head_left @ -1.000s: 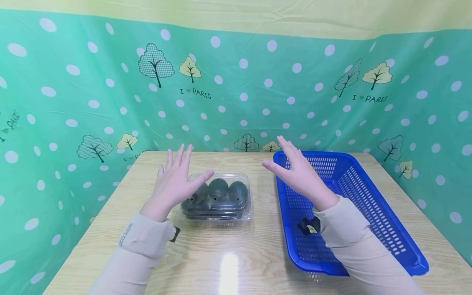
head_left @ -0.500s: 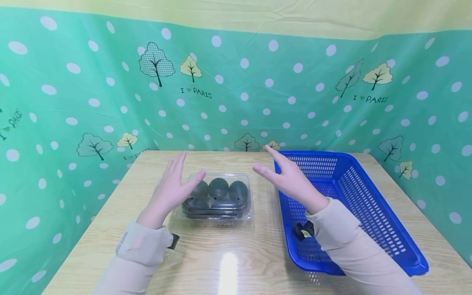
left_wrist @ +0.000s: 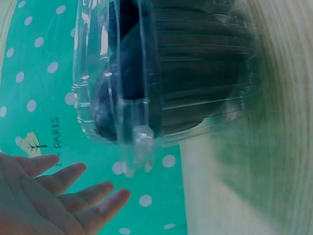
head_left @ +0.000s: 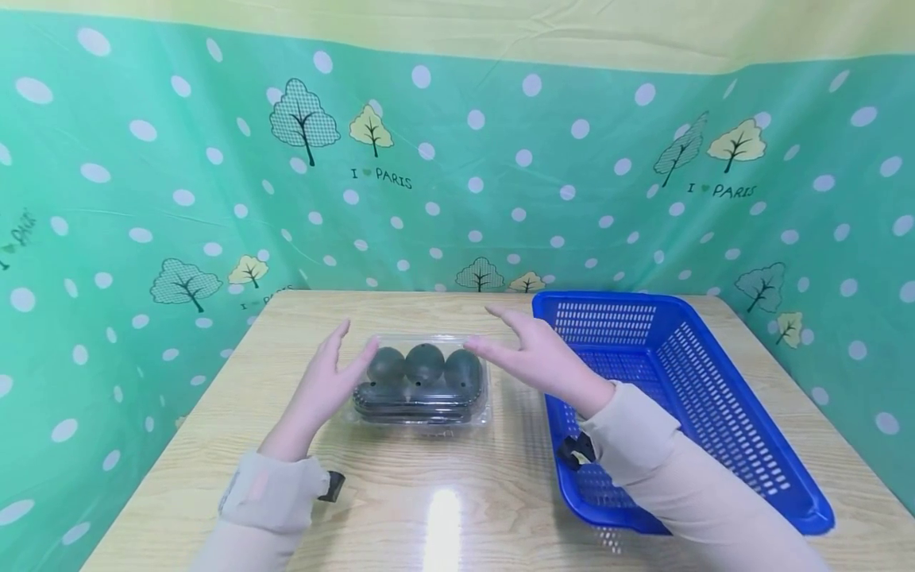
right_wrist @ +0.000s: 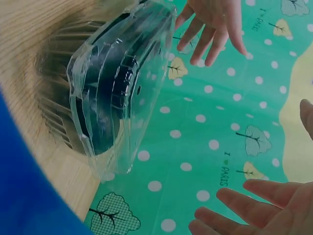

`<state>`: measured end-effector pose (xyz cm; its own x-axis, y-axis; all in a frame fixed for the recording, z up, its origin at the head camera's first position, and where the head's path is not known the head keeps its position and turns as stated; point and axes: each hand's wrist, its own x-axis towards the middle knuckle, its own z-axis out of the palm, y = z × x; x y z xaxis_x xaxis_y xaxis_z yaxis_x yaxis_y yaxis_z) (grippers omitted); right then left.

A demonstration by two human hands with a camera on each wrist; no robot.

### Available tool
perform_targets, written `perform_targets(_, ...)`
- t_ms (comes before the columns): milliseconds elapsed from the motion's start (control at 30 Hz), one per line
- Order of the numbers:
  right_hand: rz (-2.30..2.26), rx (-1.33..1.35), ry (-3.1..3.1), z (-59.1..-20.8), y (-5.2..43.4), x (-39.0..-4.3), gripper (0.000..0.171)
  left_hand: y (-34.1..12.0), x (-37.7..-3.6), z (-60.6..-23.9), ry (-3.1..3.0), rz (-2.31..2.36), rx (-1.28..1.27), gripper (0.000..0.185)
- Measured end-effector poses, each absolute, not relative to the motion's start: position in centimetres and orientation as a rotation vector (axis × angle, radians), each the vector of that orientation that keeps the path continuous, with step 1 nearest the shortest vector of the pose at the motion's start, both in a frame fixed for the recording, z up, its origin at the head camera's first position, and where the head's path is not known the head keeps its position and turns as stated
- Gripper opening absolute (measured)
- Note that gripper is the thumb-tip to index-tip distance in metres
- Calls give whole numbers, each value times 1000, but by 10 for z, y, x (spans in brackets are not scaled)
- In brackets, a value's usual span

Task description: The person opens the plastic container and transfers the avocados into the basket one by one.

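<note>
One left hand point(head_left: 319, 397) and one right hand point(head_left: 546, 359) flank the clear container point(head_left: 422, 411), angled inward, fingers point(left_wrist: 90, 197) extended and parted

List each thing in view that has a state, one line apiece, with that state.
Left hand: fingers extended, holding nothing.
Right hand: fingers extended, holding nothing.
Clear plastic box: lid on, standing on the table.
Dark round items: inside the box.
Blue basket: upright, open-topped.
Curtain: hanging, wrinkled.
</note>
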<state>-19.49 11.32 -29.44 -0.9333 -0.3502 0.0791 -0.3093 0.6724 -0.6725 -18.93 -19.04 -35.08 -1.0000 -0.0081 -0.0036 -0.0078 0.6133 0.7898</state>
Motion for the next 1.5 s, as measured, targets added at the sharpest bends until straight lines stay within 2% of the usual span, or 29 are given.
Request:
perform_targets(533,-964,-727,2805,-298,93,-195,65,-206,-177,-378,-2732,-1698,100,84)
perform_targets(833,-859,-915,2793,-299,82,-195,34,-214,-178,-393,-2710,-1797,159,83)
perform_targets(1167,-664,-1091,2831,-303,68,-192,26,-217,-173,-403,-2670,-1916,186,78)
perform_targets(1500,-402,-1199,2798,-314,51,-188,16,-220,-169,-415,-2570,-2039,194,47)
